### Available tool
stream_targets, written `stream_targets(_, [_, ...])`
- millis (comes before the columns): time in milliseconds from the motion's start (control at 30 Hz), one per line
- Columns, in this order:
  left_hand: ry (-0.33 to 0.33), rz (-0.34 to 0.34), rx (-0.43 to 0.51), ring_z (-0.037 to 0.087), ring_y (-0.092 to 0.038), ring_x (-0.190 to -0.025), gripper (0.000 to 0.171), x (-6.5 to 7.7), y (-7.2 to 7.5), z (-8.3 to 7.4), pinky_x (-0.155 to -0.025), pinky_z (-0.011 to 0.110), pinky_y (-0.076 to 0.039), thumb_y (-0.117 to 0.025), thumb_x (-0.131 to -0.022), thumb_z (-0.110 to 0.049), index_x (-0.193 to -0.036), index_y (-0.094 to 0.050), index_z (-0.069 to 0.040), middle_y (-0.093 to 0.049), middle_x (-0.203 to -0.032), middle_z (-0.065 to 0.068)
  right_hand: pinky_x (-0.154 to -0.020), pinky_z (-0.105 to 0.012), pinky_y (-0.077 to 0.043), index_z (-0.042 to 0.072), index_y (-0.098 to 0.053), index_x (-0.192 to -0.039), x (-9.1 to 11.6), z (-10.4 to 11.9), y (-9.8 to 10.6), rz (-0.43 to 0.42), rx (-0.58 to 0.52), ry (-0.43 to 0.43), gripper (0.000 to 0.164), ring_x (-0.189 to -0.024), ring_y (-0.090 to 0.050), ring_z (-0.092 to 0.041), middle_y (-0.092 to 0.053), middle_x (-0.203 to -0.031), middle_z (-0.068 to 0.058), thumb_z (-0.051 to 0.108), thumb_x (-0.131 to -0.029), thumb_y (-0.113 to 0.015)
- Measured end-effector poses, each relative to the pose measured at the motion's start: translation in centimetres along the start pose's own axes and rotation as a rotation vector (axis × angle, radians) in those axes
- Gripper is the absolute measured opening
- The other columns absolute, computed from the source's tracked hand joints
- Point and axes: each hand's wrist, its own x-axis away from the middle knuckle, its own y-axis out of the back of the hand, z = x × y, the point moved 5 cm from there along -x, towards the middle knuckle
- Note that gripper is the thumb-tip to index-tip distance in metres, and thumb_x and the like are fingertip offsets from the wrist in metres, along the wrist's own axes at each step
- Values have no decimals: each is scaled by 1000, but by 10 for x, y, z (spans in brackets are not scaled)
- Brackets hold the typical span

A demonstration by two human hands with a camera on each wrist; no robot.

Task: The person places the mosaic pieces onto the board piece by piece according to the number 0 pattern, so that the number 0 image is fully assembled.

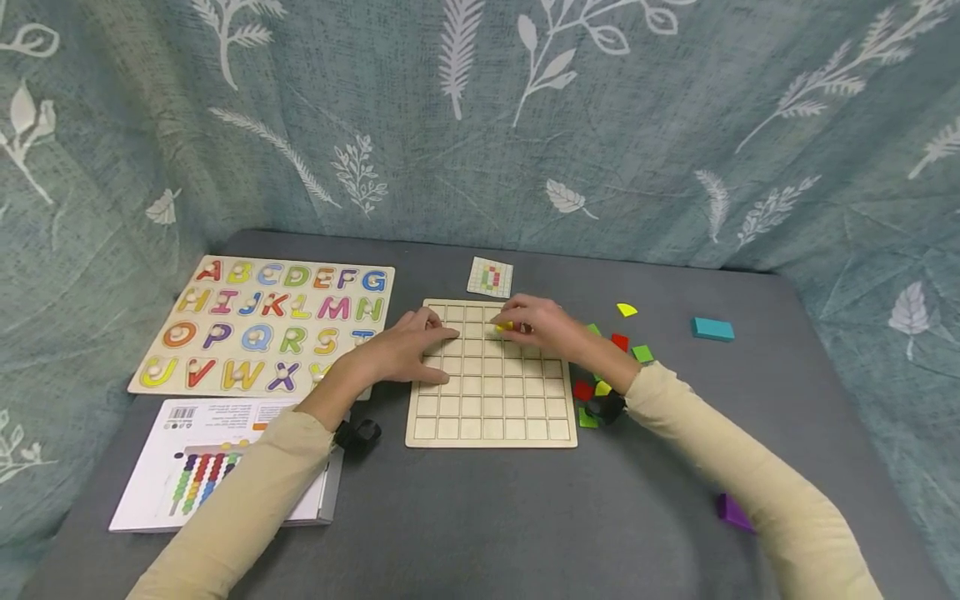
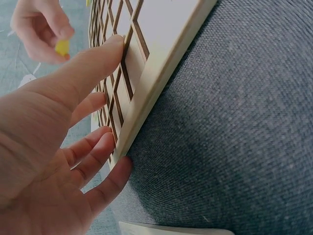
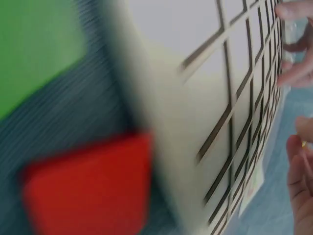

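A pale wooden grid board (image 1: 480,408) lies on the dark cloth between the hands. My left hand (image 1: 408,348) rests at its left edge in the head view, thumb and fingers spread; the left wrist view shows the thumb on the grid and the fingertips along the rim. Over the board's far right part, my right hand (image 1: 542,323) pinches a small yellow piece (image 2: 62,47) between thumb and fingers. Just beyond the board lies a square pattern card (image 1: 491,277) with a coloured grid design.
Red, green and yellow pieces lie right of the board, among them a red square (image 3: 90,188) and a yellow quarter-round piece (image 1: 627,309). Farther right are a teal block (image 1: 712,329) and a purple block (image 1: 735,512). Left are an alphabet puzzle (image 1: 251,319) and a white box (image 1: 142,492).
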Motion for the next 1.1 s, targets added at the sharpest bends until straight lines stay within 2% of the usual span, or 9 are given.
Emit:
stream_targets(133, [-1, 0, -3, 25, -37, -116, 68, -1, 0, 0, -95, 44, -42, -71, -87, -38, -146, -45, -16, -37, -134, 11, -70, -26, -54, -2, -68, -109, -15, 6, -12, 53, 2, -23, 23, -80, -67, -21, -67, -101, -15, 5, -87, -69])
stream_targets(367, [-4, 4, 8, 25, -36, -116, 68, 0, -1, 0, -94, 44, -41, -71, -87, -39, -146, -44, -17, -37, -135, 11, -80, -30, -54, 6, -72, -104, -31, 2, -29, 115, 76, -95, 20, -93, -68, -19, -72, -103, -8, 15, -87, -72])
stream_targets(533, [-3, 9, 9, 25, -36, -117, 68, 0, -1, 0, -94, 45, -42, -71, -87, -39, -146, -44, -17, -37, -136, 11, -83, -33, -53, 6, -75, -98, -36, 2, -32, 91, 90, -68, 15, -94, -67, -21, -73, -100, -8, 15, -86, -73])
stream_targets(667, [3, -1, 4, 26, -36, -118, 68, 0, 3, 0, -95, 45, -42, -71, -87, -38, -146, -45, -17, -36, -137, 11, -83, -31, -53, 5, -75, -94, -38, 4, -32, 76, 88, -22, 10, -94, -66, -22, -70, -100, -10, 10, -86, -71])
stream_targets(767, [2, -7, 7, 26, -36, -118, 67, 0, 5, -1, -95, 45, -42, -71, -88, -37, -146, -45, -17, -36, -137, 11, -82, -29, -53, 3, -76, -94, -37, 6, -31, 66, 103, 11, 10, -93, -65, -23, -68, -100, -12, 7, -86, -71])
stream_targets(867, [2, -5, 9, 26, -36, -119, 67, 0, 4, -1, -95, 45, -42, -71, -87, -37, -146, -45, -16, -36, -137, 11, -82, -31, -53, 2, -76, -98, -32, 11, -32, 83, 166, 44, 14, -95, -64, -25, -67, -103, -14, 7, -88, -69])
stream_targets(1000, [10, 0, 7, 26, -37, -118, 68, 0, 1, -1, -95, 45, -42, -72, -87, -37, -146, -45, -17, -37, -136, 11, -94, -38, -50, 6, -73, -112, -19, 17, -33, 155, 265, 29, 22, -112, -61, -30, -64, -120, -16, 12, -91, -67])
stream_targets(1100, [13, -2, 12, 25, -37, -118, 68, 0, -1, -1, -95, 45, -42, -72, -87, -37, -146, -45, -17, -37, -136, 11, -102, -42, -46, 9, -68, -121, -7, 20, -26, 186, 282, -24, 30, -124, -55, -32, -59, -133, -17, 16, -91, -68])
